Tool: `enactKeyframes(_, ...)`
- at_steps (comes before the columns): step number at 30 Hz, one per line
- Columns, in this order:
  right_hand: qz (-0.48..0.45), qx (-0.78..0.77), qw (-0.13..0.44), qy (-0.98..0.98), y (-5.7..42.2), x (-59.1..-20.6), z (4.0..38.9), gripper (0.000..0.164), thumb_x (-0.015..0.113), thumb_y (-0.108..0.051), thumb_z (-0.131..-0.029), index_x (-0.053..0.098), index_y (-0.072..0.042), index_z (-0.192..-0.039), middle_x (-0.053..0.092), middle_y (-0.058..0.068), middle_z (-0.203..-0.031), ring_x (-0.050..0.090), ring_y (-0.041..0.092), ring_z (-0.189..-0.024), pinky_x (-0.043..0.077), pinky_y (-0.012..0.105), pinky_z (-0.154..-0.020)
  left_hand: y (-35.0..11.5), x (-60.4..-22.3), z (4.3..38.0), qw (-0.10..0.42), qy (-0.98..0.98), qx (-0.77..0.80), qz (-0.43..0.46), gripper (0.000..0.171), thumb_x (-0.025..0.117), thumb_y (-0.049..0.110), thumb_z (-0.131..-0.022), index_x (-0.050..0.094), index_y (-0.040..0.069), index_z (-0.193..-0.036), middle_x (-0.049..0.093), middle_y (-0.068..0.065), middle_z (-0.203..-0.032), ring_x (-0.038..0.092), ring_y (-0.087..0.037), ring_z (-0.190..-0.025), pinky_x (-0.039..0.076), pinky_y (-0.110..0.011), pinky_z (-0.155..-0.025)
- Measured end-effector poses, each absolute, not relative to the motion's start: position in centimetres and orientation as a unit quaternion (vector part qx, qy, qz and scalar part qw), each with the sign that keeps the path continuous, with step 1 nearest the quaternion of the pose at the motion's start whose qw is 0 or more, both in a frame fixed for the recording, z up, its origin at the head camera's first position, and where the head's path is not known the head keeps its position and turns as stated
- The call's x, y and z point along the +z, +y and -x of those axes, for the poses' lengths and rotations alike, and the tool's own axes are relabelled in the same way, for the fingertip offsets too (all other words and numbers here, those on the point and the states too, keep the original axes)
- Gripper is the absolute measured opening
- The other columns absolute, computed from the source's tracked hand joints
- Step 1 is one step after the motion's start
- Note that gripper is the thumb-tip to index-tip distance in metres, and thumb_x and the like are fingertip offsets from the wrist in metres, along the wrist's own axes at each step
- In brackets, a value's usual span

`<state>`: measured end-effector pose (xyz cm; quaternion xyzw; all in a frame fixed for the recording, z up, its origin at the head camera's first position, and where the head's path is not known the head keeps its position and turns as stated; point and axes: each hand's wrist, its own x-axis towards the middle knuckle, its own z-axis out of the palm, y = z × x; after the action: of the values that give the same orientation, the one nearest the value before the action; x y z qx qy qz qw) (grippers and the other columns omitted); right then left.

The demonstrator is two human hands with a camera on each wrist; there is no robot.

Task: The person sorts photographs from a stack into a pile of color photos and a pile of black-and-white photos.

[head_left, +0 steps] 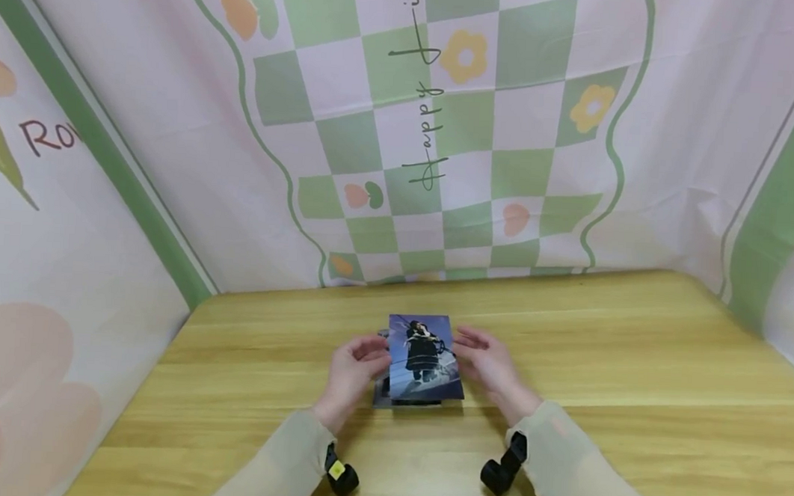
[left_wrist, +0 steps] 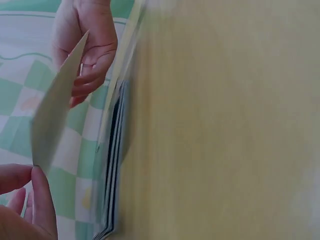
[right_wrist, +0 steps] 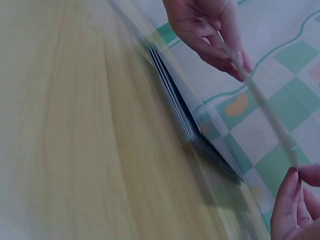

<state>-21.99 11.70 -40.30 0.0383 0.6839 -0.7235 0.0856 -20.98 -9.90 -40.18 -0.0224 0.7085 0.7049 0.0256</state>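
Observation:
A picture card with a dark-clothed figure on a blue-purple ground is held above the table. My left hand pinches its left edge between thumb and finger, as the left wrist view also shows. At the opposite edge, my right hand pinches the card; in the right wrist view thumb and fingertip meet at its end. Beneath the card lies a stack of similar flat cards, mostly covered in the head view. The stack's layered edges show in the left wrist view. The raised card's plain pale back faces that camera.
The wood-grain table extends to both sides of the stack. A green-and-white checked cloth hangs behind its back edge, and a printed cloth hangs at the left. Black wrist straps sit over both sleeves.

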Motion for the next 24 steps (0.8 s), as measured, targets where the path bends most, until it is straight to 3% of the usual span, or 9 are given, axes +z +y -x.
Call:
enactKeyframes(3,-0.038,-0.716,0.088,0.692,12.7,-40.3,22.1,0.051,0.054,-0.002,-0.092,0.037,0.006,-0.139,0.053,0.021,-0.126,0.059,0.007,-0.091,0.054,0.023,-0.084,-9.0,-40.4,20.9,0.032,0.694,0.719,0.023,0.037,0.063,-0.009,-0.083,0.056,-0.01,-0.119,0.062,-0.023,-0.114,0.064,-0.012,-0.088,0.058,-0.028,-0.08)
enactKeyframes(5,-0.032,-0.706,0.093,0.701,13.6,-40.3,22.1,0.051,0.055,-0.002,-0.091,0.037,0.006,-0.139,0.057,0.016,-0.119,0.058,0.004,-0.086,0.054,0.02,-0.08,-8.2,-40.5,20.8,0.039,0.69,0.723,0.018,0.039,0.062,-0.01,-0.083,0.054,-0.011,-0.12,0.062,-0.025,-0.114,0.063,-0.013,-0.086,0.058,-0.03,-0.079)
enactKeyframes(14,-0.008,-0.65,0.136,0.747,17.9,-40.1,22.0,0.056,0.055,-0.002,-0.091,0.033,0.006,-0.142,0.058,0.005,-0.106,0.06,0.006,-0.085,0.055,0.022,-0.078,-4.7,-40.9,20.8,0.066,0.688,0.722,0.023,0.044,0.061,-0.012,-0.081,0.054,-0.011,-0.125,0.063,-0.019,-0.107,0.063,-0.014,-0.082,0.059,-0.034,-0.076)
enactKeyframes(24,0.019,-0.583,0.155,0.797,21.6,-39.8,22.6,0.06,0.06,0.0,-0.088,0.032,0.01,-0.14,0.059,0.01,-0.102,0.06,0.011,-0.078,0.058,0.025,-0.069,-1.6,-40.7,21.1,0.096,0.709,0.699,0.017,0.041,0.062,-0.01,-0.081,0.06,-0.004,-0.122,0.064,-0.009,-0.098,0.063,-0.013,-0.077,0.059,-0.027,-0.071)
